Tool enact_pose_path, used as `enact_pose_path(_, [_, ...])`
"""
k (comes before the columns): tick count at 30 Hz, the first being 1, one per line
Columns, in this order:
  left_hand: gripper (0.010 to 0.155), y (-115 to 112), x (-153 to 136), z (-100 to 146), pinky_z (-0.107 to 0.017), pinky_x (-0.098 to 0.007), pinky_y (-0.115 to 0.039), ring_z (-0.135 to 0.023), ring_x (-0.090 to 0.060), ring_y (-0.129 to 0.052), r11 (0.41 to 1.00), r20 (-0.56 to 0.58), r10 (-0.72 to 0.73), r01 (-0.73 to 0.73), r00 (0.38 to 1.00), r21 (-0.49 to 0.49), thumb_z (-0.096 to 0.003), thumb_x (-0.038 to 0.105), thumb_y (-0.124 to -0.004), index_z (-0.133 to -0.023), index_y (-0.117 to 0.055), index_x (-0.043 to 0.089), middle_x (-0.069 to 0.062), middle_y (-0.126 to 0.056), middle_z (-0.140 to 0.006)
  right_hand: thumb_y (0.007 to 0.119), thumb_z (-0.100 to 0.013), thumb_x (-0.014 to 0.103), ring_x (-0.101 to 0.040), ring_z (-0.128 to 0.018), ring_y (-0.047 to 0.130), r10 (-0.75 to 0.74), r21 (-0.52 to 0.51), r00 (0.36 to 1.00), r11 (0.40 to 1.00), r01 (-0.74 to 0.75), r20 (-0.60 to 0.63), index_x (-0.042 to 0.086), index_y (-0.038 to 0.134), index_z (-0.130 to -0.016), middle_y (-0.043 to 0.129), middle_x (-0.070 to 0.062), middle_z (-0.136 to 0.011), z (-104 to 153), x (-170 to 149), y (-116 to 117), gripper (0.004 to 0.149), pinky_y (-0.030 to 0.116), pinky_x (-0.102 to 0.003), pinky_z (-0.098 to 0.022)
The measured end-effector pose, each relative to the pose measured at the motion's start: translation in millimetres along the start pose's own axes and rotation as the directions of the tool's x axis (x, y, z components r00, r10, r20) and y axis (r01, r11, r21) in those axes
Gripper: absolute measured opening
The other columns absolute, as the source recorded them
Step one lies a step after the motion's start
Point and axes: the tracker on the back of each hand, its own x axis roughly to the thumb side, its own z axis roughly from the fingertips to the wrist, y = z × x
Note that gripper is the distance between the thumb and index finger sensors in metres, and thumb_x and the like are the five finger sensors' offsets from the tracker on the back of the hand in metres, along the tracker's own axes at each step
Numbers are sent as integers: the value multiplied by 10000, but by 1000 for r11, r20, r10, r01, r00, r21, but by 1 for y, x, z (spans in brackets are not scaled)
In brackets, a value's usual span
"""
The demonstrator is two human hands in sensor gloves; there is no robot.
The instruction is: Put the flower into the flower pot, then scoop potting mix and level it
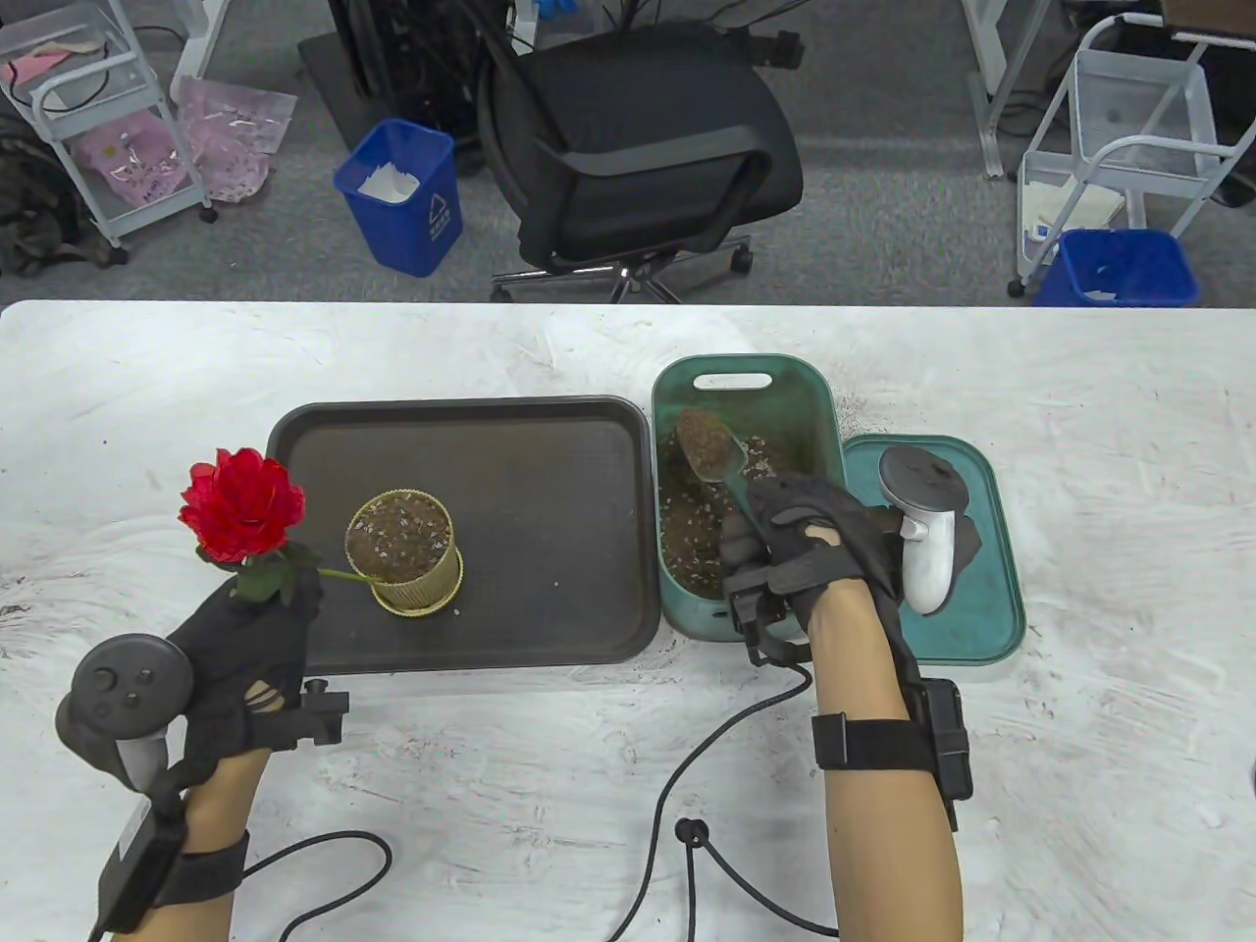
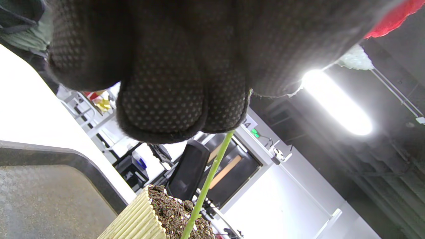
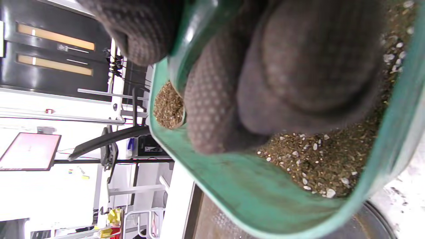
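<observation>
A red flower (image 1: 240,505) leans far to the left; its green stem (image 1: 345,576) runs into the soil of the ribbed yellow pot (image 1: 404,551) on the dark tray (image 1: 549,491). My left hand (image 1: 257,628) grips the stem below the bloom; in the left wrist view the stem (image 2: 207,186) drops from my curled fingers (image 2: 179,99) into the pot (image 2: 139,219). My right hand (image 1: 795,554) holds a green scoop (image 1: 711,446) heaped with potting mix over the green tub (image 1: 814,392). In the right wrist view my fingers (image 3: 285,73) curl around the scoop (image 3: 167,106) above the mix (image 3: 318,159).
The tub's green lid (image 1: 981,589) lies to the right of the tub. Spilled grains dot the white table (image 1: 589,765). Glove cables trail across the near side. Beyond the far edge stand a black office chair (image 1: 638,147) and blue bins.
</observation>
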Motion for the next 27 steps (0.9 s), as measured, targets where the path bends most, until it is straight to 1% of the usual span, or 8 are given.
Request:
enact_pose_path(3, [422, 0, 0, 0, -338, -363, -963, -347, -197, -1156, 1000, -2, 1, -1, 1000, 0, -410, 469, -927, -737, -991, 210, 42, -1074, -570, 751, -436, 305, -274, -282, 1091, 5, -6, 999, 1000, -4, 41, 19, 725, -871, 977, -175, -635, 11, 6, 5, 521, 978, -378, -132])
enact_pose_path(8, [424, 0, 0, 0, -340, -362, -964, -348, -195, -1157, 1000, 1, 3, -3, 1000, -2, -410, 471, -926, -739, -989, 211, 45, -1073, -572, 760, -435, 299, -279, -323, 1095, 17, 114, 994, 993, -29, 104, 8, 688, -894, 957, -183, -672, 27, 9, 40, 548, 990, -379, -164])
enact_pose_path(13, [424, 0, 0, 0, -338, -363, -963, -347, -195, -1156, 1000, -4, 4, -4, 1000, 0, -410, 472, -925, -739, -989, 212, 45, -1074, -571, 763, -436, 295, -287, -332, 1097, -4, 285, 993, 958, -29, 115, 1, 680, -896, 952, -189, -678, 35, 8, 103, 553, 993, -384, -173])
enact_pose_path(14, [423, 0, 0, 0, -339, -363, -963, -347, -195, -1157, 1000, -4, 4, -4, 1000, 0, -411, 471, -925, -738, -990, 211, 45, -1074, -571, 762, -437, 297, -285, -333, 1098, 2, 300, 993, 953, -37, 115, 1, 680, -897, 951, -189, -679, 35, 8, 111, 553, 994, -384, -173])
enact_pose_path(18, [421, 0, 0, 0, -338, -363, -963, -348, -195, -1156, 1000, -4, 5, -5, 1000, -1, -412, 471, -924, -740, -987, 215, 45, -1073, -572, 760, -438, 297, -286, -333, 1096, 38, 366, 994, 928, -74, 104, 3, 681, -896, 952, -188, -678, 28, 9, 157, 551, 993, -384, -172])
enact_pose_path(23, [423, 0, 0, 0, -341, -363, -963, -349, -196, -1156, 1000, -7, 9, -9, 1000, -2, -412, 471, -924, -740, -988, 212, 45, -1073, -573, 757, -440, 300, -284, -332, 1096, 111, 411, 991, 902, -135, 80, 5, 682, -898, 952, -188, -680, 15, 4, 200, 549, 992, -383, -174])
enact_pose_path(26, [423, 0, -1, 0, -337, -363, -963, -348, -195, -1156, 1000, -8, 10, -10, 1000, -2, -412, 471, -925, -739, -989, 212, 44, -1074, -571, 768, -438, 299, -283, -306, 1095, 187, 387, 978, 898, -210, 96, 8, 699, -889, 962, -189, -663, 10, 5, 216, 541, 986, -384, -152])
enact_pose_path(27, [423, 0, -1, 0, -339, -362, -963, -348, -194, -1156, 1000, -9, 10, -10, 1000, -2, -411, 472, -924, -739, -989, 213, 47, -1073, -572, 777, -440, 306, -277, -286, 1093, 228, 357, 967, 898, -255, 117, 15, 710, -884, 970, -183, -650, 11, 6, 219, 535, 982, -379, -138])
